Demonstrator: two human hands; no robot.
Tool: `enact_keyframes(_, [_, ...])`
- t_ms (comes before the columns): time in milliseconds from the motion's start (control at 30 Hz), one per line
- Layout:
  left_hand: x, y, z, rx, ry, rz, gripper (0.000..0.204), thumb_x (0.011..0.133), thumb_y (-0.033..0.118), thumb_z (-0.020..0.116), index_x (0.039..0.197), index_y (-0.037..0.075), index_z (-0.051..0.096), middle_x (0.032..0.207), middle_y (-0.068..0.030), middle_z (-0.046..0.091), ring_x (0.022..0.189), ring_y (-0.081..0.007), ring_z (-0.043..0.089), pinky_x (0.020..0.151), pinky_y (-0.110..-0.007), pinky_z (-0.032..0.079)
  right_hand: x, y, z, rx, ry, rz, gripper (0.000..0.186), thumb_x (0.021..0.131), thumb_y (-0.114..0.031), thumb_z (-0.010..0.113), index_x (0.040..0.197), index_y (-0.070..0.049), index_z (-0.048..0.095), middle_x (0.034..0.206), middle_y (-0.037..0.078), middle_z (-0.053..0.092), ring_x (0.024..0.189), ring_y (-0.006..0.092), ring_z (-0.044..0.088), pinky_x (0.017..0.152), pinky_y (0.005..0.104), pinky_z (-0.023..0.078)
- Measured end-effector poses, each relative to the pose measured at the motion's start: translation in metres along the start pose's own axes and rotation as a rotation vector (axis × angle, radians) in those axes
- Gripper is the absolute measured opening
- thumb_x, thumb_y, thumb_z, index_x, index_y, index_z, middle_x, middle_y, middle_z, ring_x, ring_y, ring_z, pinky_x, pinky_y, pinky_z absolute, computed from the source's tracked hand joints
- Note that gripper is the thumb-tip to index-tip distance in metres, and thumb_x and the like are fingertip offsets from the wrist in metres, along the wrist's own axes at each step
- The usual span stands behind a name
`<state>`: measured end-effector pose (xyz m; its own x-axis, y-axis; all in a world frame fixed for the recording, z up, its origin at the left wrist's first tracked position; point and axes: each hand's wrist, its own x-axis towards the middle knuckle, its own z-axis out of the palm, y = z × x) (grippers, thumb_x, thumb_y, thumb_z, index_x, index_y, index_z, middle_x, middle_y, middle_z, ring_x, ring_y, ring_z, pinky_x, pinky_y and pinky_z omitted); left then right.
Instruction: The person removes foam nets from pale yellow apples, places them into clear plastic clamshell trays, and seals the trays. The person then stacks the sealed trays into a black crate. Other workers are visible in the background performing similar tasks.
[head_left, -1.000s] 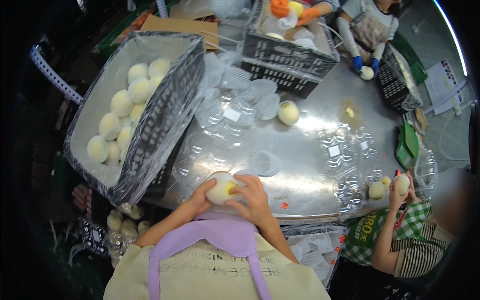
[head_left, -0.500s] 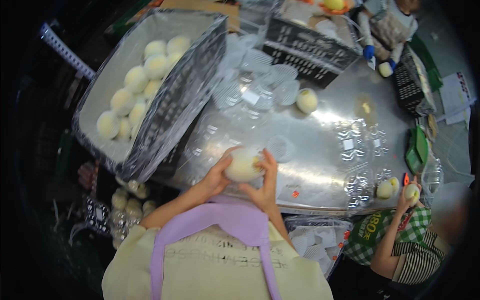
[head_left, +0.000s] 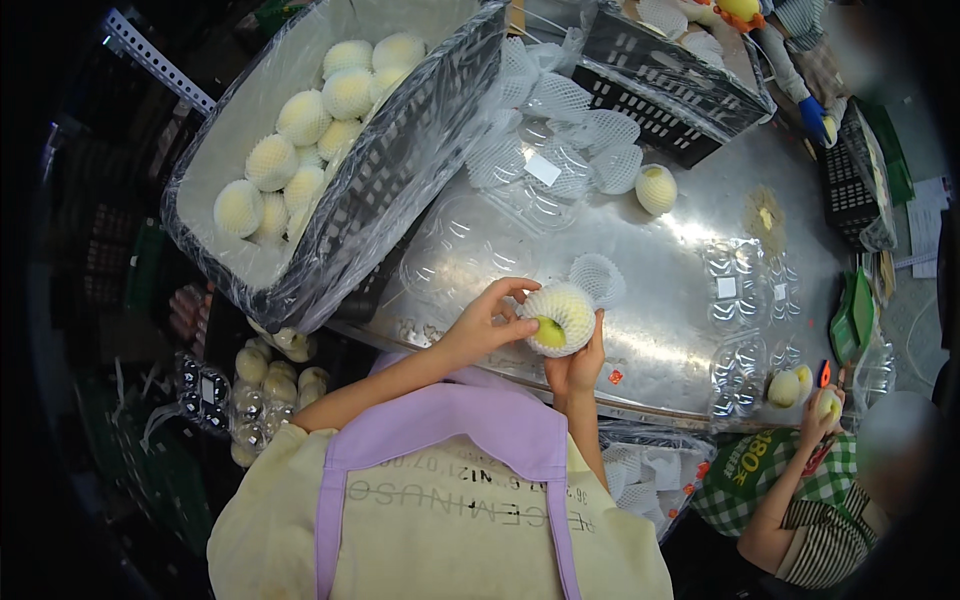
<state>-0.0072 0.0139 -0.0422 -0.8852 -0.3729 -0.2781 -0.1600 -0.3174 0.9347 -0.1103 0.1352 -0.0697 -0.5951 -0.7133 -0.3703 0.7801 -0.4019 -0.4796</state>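
Note:
Over the near edge of the metal table I hold a pale yellow-green round fruit point(head_left: 562, 318) in a white foam net. Its bare, dimpled end shows through the net's opening, turned toward my left thumb. My left hand point(head_left: 486, 325) pinches the fruit's left side with thumb and fingertips. From the right and below, my right hand point(head_left: 578, 370) cups it, most of its fingers hidden behind. An empty foam net point(head_left: 597, 280) lies flat just beyond the fruit. Left of that rests a clear plastic clamshell tray point(head_left: 455, 255).
A plastic-lined black crate point(head_left: 345, 215) of netted fruits stands at left. Foam nets point(head_left: 610, 130) and another fruit point(head_left: 656, 189) lie farther back, near a second black crate point(head_left: 665, 90). Clear trays point(head_left: 738, 375) sit at right, beside a co-worker point(head_left: 815, 490) holding a fruit.
The fruit has turned, so its bare end now faces my left hand. My right hand has shifted from its side to beneath it. The whole view has swung slightly.

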Motion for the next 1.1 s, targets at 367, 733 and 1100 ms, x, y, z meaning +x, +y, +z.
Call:
enact_keyframes(367, [0.006,0.002,0.01,-0.317,0.018,-0.11,0.032,0.094,0.023,0.043,0.12,0.005,0.049,0.109,-0.0065,0.054,0.099,-0.0109,0.051,0.083,-0.024,0.043,-0.002,0.016,-0.007,-0.644,0.036,-0.178,0.042,0.096,-0.03,0.027,0.123,0.0,0.039,0.117,0.015,0.049,0.108,0.0245,0.049,0.092,0.0342,0.038])
enact_keyframes(733, [0.008,-0.018,0.004,-0.15,0.283,0.009,0.035,0.094,0.029,0.043,0.114,0.001,0.052,0.095,-0.0056,0.057,0.086,-0.0091,0.053,0.075,-0.022,0.043,-0.012,0.008,0.028,-1.37,-0.186,-0.333,0.056,0.084,-0.02,0.053,0.131,0.003,0.031,0.126,0.022,0.042,0.114,0.0306,0.045,0.094,0.0354,0.036])
enact_keyframes(1100, [0.006,-0.002,0.004,-0.517,0.326,-0.062,0.031,0.094,0.026,0.043,0.105,-0.002,0.054,0.092,-0.0083,0.059,0.082,-0.012,0.059,0.072,-0.025,0.048,-0.005,0.008,0.015,-1.018,-0.133,-0.278,0.043,0.097,-0.027,0.033,0.121,0.005,0.048,0.114,0.014,0.055,0.103,0.0175,0.052,0.09,0.0281,0.039])
